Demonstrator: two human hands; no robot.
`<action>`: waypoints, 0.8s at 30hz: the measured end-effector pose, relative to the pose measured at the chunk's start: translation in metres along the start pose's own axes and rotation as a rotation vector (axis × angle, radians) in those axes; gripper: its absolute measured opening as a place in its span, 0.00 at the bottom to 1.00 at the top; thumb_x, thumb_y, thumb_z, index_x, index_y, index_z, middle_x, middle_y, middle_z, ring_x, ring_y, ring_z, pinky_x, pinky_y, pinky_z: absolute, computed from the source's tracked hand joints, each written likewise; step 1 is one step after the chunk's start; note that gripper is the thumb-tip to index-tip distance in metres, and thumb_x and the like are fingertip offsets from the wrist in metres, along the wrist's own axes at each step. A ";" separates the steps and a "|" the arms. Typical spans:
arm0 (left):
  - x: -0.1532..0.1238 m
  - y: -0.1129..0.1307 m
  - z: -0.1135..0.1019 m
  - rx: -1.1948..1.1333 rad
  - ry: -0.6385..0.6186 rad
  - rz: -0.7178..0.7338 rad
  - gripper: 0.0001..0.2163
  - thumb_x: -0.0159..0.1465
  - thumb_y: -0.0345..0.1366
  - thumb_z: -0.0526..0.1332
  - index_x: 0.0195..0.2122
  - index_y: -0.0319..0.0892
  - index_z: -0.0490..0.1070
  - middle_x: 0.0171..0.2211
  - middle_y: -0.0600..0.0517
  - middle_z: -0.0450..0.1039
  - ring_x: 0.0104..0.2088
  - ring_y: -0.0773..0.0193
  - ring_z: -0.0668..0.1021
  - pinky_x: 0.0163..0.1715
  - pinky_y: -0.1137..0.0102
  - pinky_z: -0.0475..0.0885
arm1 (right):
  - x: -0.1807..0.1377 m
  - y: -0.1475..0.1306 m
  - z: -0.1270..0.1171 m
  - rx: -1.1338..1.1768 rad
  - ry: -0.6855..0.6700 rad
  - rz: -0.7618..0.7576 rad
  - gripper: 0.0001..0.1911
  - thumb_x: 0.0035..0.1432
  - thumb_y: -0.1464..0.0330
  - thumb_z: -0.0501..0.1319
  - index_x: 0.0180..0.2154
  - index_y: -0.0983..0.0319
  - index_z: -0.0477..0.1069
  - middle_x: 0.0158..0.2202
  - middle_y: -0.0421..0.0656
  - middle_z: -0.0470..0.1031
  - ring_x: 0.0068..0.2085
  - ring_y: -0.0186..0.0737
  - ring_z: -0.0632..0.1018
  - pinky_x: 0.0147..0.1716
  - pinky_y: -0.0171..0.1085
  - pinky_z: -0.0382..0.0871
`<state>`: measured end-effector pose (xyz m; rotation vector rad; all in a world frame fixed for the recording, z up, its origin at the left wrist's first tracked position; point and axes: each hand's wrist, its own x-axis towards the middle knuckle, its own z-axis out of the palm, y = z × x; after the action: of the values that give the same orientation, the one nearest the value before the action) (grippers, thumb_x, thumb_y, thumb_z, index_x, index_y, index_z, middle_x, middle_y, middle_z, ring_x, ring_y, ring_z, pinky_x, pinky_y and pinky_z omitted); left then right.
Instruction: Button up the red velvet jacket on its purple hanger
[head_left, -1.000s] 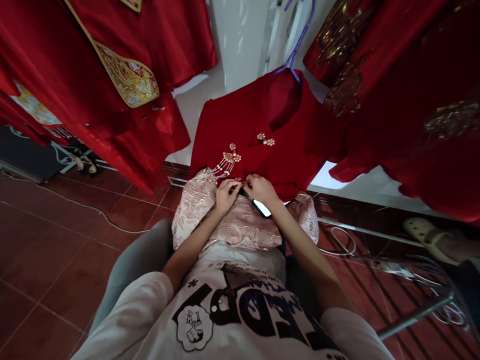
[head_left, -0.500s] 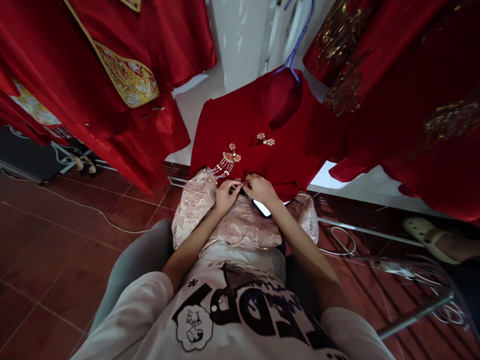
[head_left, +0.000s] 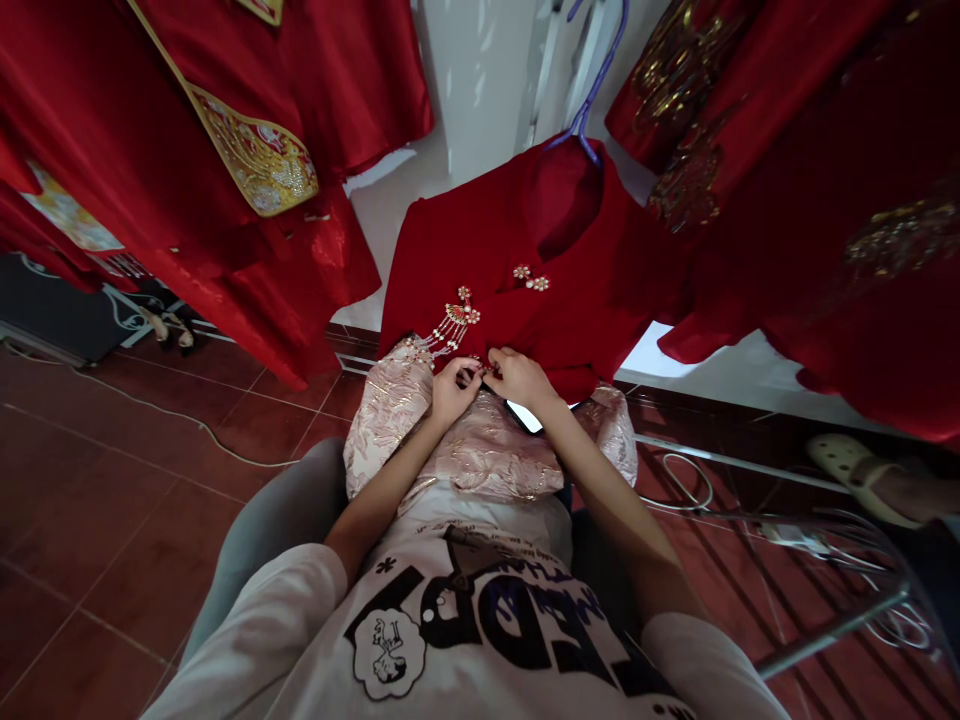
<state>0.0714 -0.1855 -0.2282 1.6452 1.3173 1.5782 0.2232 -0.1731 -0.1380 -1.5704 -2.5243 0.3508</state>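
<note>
A red garment (head_left: pixel 465 240) hangs from a purple hanger (head_left: pixel 589 110), its lower part reaching my lap. My left hand (head_left: pixel 454 388) and my right hand (head_left: pixel 519 378) meet at its front, fingertips pinched close together on the red cloth. A small beaded detail shows between them; its exact form is hidden by the fingers. Above the hands sit a flower-shaped beaded fastener (head_left: pixel 531 279) and a tasselled fan-shaped ornament (head_left: pixel 455 318). Pink brocade fabric (head_left: pixel 480 450) covers my lap, and a phone (head_left: pixel 523 416) with a lit screen lies partly beneath my right wrist.
Red embroidered garments (head_left: pixel 262 150) hang at the left, and more red garments (head_left: pixel 787 200) with gold decoration hang at the right. A metal rack (head_left: pixel 832 635) and a person's foot in a pale clog (head_left: pixel 855 475) are at the right. A cable (head_left: pixel 187 418) crosses the tiled floor.
My left fingers have shifted slightly, their bend opening a little, while the right fingertips moved slightly left. The garment and everything around it look the same.
</note>
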 end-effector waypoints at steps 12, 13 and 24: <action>0.075 0.068 0.020 -0.419 0.088 -0.126 0.21 0.67 0.49 0.65 0.22 0.42 0.67 0.23 0.56 0.66 0.30 0.67 0.74 0.40 0.72 0.73 | -0.017 0.016 -0.044 0.281 0.021 -0.131 0.06 0.54 0.67 0.58 0.28 0.59 0.61 0.27 0.38 0.70 0.28 0.34 0.69 0.31 0.34 0.55; 0.073 0.070 0.022 -0.433 0.099 -0.160 0.19 0.68 0.47 0.64 0.24 0.42 0.69 0.25 0.55 0.68 0.33 0.67 0.76 0.43 0.72 0.74 | -0.018 0.017 -0.046 0.285 0.030 -0.132 0.06 0.53 0.67 0.58 0.28 0.59 0.60 0.26 0.38 0.69 0.28 0.34 0.68 0.31 0.34 0.55; 0.079 0.088 0.008 -0.724 0.189 -0.422 0.08 0.71 0.34 0.62 0.45 0.38 0.79 0.53 0.46 0.78 0.53 0.59 0.80 0.55 0.63 0.75 | -0.026 0.024 -0.059 0.281 0.017 -0.094 0.08 0.52 0.65 0.58 0.27 0.60 0.59 0.25 0.37 0.67 0.27 0.33 0.67 0.30 0.35 0.53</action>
<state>0.0935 -0.1496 -0.1176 0.7431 0.9207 1.6850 0.2699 -0.1795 -0.0878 -1.3392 -2.3993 0.6435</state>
